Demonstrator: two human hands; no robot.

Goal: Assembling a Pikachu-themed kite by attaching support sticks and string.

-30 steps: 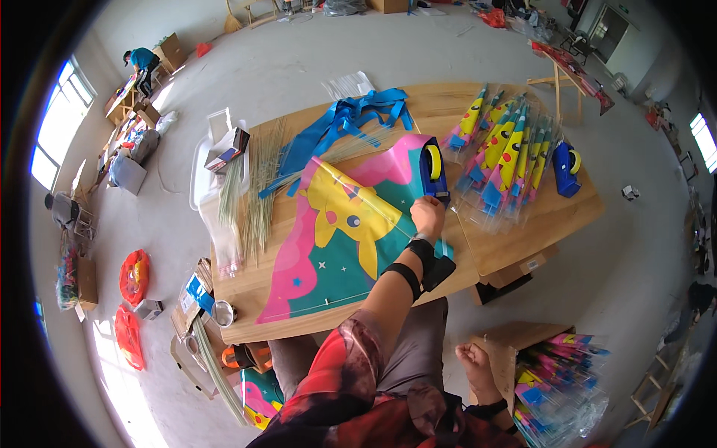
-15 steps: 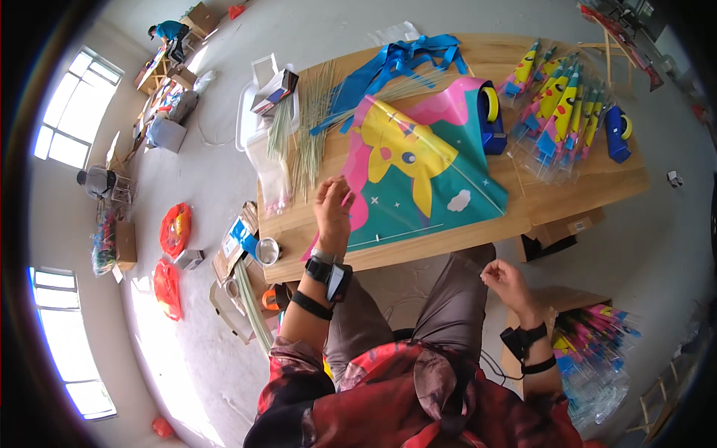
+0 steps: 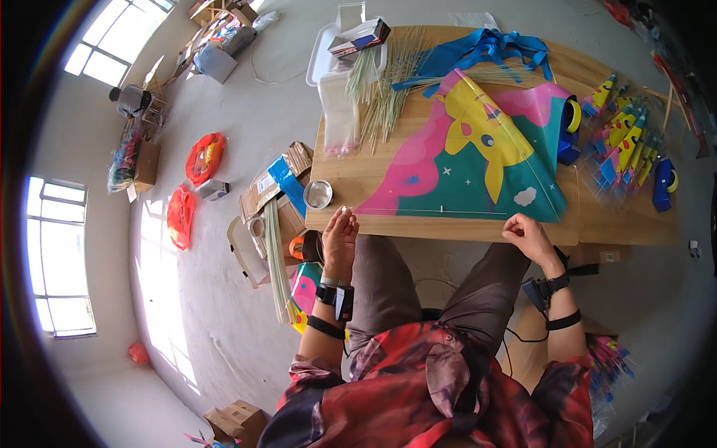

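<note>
A kite sheet (image 3: 448,179) in pink, yellow and teal lies on the table, its straight lower edge along the table's front. A thin white rod with a small clip runs along that edge. At the sheet's lower left corner, my left hand (image 3: 340,243) is closed, with a small white piece showing at its fingertips. My right hand (image 3: 529,237) is pinched just below the sheet's lower right part; whatever its fingers hold, if anything, is too small to make out. Next to my left hand stands a small round metal tin (image 3: 318,195).
Thin pale sticks (image 3: 393,89) and blue ribbon (image 3: 485,56) lie at the back of the wooden table (image 3: 597,224). A blue tape dispenser (image 3: 663,183) and packed kites (image 3: 624,142) are at the right. Cardboard and long sticks (image 3: 275,254) stand left of my legs.
The view has swung, shifting the table rightward. My left hand has come down from over the sheet to its lower left corner. My right hand has risen to the table's front edge.
</note>
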